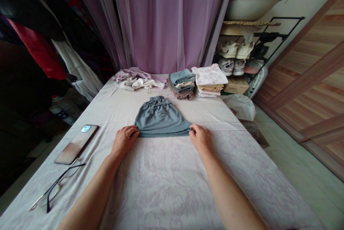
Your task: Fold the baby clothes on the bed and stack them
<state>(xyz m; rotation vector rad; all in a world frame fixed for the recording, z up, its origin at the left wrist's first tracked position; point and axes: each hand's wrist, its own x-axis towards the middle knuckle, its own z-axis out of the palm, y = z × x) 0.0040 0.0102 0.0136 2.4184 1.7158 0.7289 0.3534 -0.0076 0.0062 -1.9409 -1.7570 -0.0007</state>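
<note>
Blue-grey pants (162, 117) with a gathered elastic waistband lie folded on the table, the waistband pointing away from me. My left hand (125, 137) pinches their near left corner. At the near right corner, my right hand (200, 136) grips the cloth between thumb and fingers. The near edge runs fairly straight between both hands, showing stacked layers. Beyond the pants stands a pile of folded clothes (182, 83) in blue-grey and brown. To its right is a second folded pile (210, 79), topped by a white printed garment.
A loose heap of lilac and white clothes (138, 81) lies at the table's far left. On the left side are a phone (76, 144) and eyeglasses (57, 183). A purple curtain (169, 22) hangs behind the cloth-covered table (166, 183). A shoe rack (236, 48) stands at right.
</note>
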